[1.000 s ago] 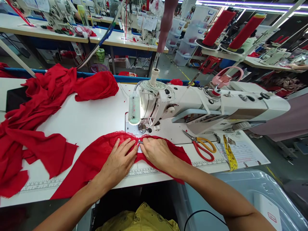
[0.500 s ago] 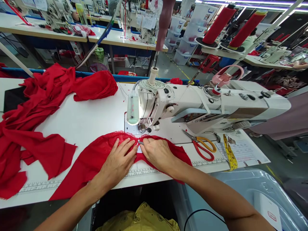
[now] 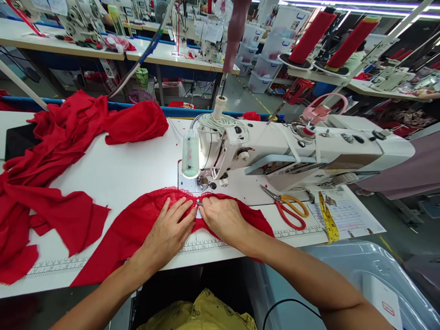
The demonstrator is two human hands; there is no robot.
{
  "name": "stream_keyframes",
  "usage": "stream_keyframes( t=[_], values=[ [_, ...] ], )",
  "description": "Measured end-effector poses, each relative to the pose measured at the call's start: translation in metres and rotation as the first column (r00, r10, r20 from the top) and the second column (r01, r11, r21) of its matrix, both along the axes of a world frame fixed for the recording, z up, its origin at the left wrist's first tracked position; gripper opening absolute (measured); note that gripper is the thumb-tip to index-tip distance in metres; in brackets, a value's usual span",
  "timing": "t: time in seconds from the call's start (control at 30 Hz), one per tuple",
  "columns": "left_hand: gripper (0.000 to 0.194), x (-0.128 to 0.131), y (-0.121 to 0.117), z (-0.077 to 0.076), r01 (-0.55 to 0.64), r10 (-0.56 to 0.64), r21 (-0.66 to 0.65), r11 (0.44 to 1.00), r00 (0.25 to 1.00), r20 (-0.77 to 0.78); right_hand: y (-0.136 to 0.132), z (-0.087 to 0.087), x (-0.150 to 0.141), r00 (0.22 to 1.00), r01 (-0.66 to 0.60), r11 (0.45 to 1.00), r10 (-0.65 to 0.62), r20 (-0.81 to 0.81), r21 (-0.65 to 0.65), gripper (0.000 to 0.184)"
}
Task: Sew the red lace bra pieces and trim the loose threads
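My left hand (image 3: pixel 173 229) lies flat on a red lace-edged garment piece (image 3: pixel 134 220), its fingers stretched out and pressing the cloth onto the table. Close beside it, my right hand (image 3: pixel 225 220) is closed around a small tool with a grey tip (image 3: pixel 199 203); most of the tool is hidden in the fingers, so its kind does not show. The tip touches the place between the two red halves, where a small whitish patch (image 3: pixel 198 213) shows. Just beyond the fingertips stands the sewing machine's presser foot (image 3: pixel 202 183).
The white sewing machine (image 3: pixel 271 146) reaches across the right. Scissors (image 3: pixel 285 206) with red and orange handles lie right of my hand, near a yellow tape measure (image 3: pixel 329 220) and a printed sheet (image 3: pixel 350 215). Red fabric (image 3: pixel 62 133) is heaped at left. A clear bin (image 3: pixel 330 261) stands below.
My right hand and the tool tip have shifted very slightly to the left. My left hand and the red garment piece stay where they were.
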State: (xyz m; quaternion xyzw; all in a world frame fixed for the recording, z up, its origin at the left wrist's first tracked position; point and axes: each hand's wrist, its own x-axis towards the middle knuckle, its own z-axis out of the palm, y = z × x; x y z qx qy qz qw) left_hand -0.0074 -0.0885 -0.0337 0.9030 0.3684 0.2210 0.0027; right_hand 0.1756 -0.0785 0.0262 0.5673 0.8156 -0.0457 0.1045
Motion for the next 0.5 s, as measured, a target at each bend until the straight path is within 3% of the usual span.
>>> stream_keyframes(
  t=[0.27, 0.37, 0.5],
  values=[
    [0.034, 0.0, 0.0, -0.001, -0.006, 0.006, -0.012, 1.0, 0.999, 0.044, -0.003, -0.008, 0.001, 1.0, -0.002, 1.0, 0.003, -0.007, 0.026, 0.034],
    [0.035, -0.003, -0.001, 0.004, -0.007, 0.014, -0.101, 0.995, 0.998, 0.069, -0.003, -0.006, 0.009, 0.999, -0.005, 1.0, 0.006, -0.039, 0.015, 0.036],
    [0.033, -0.005, 0.003, 0.019, -0.042, 0.08, -0.239, 0.97, 0.985, 0.151, -0.005, -0.002, 0.031, 0.977, 0.055, 0.998, -0.051, -0.207, 0.013, 0.031]
  ],
)
